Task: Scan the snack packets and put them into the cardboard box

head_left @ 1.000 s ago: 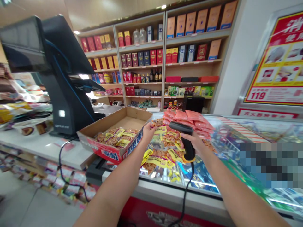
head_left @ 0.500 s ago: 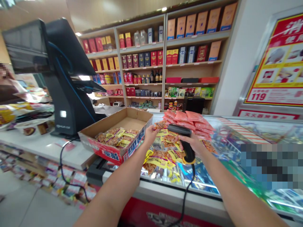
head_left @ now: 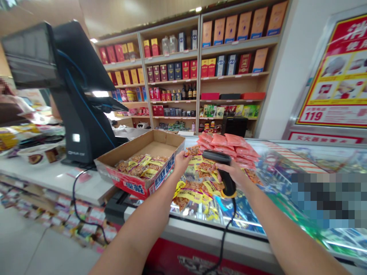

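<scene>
Three bays of shelves (head_left: 237, 75) fill the upper middle of the frame, above a glass-topped case (head_left: 200, 231) reaching the right edge. One black till (head_left: 88, 128) stands at upper left. Left of centre, a carton (head_left: 114, 177) holds snack packets (head_left: 140, 164); pink bags (head_left: 229, 145) lie piled right of centre. Before them, the right hand (head_left: 233, 172) has its fingers wrapped around a scanner (head_left: 228, 185). At centre, the left hand (head_left: 182, 162) pinches one packet (head_left: 195, 150) between thumb and fingers, near the scanner; loose packets (head_left: 190, 194) lie below it.
</scene>
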`<control>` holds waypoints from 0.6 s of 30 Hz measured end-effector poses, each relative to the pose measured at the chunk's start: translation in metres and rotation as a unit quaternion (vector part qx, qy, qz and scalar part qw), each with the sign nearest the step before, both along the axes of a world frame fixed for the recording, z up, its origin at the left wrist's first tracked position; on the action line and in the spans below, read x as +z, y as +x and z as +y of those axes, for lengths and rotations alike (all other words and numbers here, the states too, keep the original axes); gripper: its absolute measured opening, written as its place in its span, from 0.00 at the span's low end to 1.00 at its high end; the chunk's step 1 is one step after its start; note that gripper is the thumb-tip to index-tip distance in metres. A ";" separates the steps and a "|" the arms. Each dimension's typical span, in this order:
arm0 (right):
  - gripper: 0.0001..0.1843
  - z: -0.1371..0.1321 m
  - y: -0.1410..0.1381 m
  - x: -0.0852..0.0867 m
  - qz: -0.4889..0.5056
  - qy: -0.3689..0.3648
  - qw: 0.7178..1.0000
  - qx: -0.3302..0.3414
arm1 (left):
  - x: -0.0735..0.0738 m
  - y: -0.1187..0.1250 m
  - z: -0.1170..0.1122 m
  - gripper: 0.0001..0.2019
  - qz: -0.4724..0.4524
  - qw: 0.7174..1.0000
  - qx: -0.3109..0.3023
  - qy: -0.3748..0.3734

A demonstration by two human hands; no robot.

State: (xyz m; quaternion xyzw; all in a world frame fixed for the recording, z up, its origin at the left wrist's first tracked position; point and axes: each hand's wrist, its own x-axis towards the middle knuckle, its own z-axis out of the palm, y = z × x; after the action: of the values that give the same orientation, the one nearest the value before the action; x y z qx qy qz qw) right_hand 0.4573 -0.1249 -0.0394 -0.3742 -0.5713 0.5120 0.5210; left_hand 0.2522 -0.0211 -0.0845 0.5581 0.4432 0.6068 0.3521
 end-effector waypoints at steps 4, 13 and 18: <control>0.20 -0.002 -0.001 0.002 0.001 0.007 1.000 0.003 | 0.005 0.002 -0.005 0.11 -0.038 0.999 -0.012 -0.012; 0.16 -0.003 -0.007 0.000 -0.020 -0.003 1.000 0.017 | 0.013 0.008 -0.016 0.11 -0.132 0.991 0.001 -0.028; 0.14 -0.004 -0.027 0.024 -0.017 0.007 0.998 0.055 | 0.046 0.004 -0.022 0.10 -0.295 0.950 0.079 0.060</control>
State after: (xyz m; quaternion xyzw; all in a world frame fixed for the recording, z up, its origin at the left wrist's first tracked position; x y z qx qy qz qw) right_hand 0.4305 -0.1289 -0.0157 -0.3470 -0.6036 0.5292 0.4850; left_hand 0.2558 -0.0426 -0.0381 0.3375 0.3255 0.7956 0.3837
